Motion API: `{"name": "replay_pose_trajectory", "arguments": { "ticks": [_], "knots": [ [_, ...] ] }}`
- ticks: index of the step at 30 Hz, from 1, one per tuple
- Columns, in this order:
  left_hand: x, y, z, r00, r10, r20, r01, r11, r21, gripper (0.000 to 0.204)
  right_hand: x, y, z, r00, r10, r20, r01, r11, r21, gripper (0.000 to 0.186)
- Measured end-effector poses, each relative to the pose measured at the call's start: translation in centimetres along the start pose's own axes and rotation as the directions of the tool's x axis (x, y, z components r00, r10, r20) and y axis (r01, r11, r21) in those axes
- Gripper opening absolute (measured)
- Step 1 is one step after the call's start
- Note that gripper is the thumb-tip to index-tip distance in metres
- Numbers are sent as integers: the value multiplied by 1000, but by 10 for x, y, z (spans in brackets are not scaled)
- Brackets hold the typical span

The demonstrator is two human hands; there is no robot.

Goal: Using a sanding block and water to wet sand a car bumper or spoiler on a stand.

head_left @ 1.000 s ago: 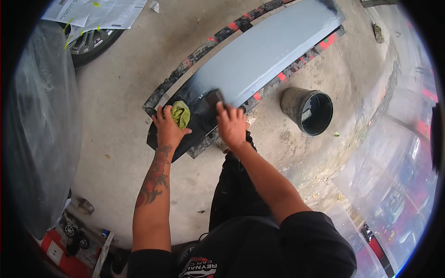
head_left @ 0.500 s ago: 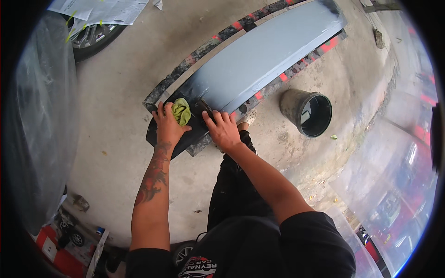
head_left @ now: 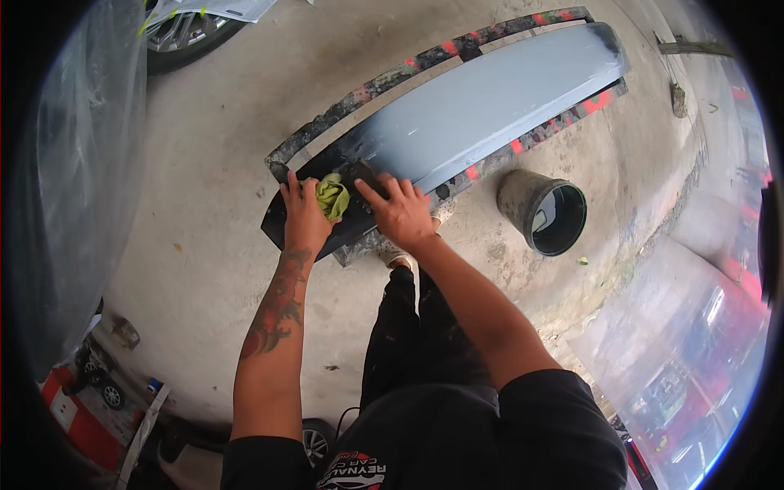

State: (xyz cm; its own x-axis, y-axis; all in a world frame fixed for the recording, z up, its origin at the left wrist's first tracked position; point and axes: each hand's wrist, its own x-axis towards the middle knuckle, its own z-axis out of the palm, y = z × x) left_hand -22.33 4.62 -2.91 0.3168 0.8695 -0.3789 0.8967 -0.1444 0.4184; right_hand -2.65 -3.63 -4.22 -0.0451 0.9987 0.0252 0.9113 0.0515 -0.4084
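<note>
One grey-black panel (head_left: pixel 498 102) lay on one stand (head_left: pixel 517 148), long axis ran lower left to upper right. Left hand (head_left: pixel 307 219): fingers curled around one green cloth (head_left: pixel 332 198). Right hand (head_left: pixel 407 219): fingers gripped one dark block (head_left: pixel 365 172).

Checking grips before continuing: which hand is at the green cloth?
The left hand: the green cloth is bunched between its thumb and fingers on the grey-and-black panel. The right hand instead holds a dark block.
</note>
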Motion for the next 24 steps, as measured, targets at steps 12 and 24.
{"name": "replay_pose_trajectory", "arguments": {
  "ticks": [12,24],
  "knots": [
    [6,10,2,1000,-7,-12,7,1000,20,89,26,-1,8,974,186,-133,-184,983,26,64],
    [8,12,0,999,-45,13,44,996,82,88,68,16,-3,943,301,-142,-301,953,18,64]
  ]
}}
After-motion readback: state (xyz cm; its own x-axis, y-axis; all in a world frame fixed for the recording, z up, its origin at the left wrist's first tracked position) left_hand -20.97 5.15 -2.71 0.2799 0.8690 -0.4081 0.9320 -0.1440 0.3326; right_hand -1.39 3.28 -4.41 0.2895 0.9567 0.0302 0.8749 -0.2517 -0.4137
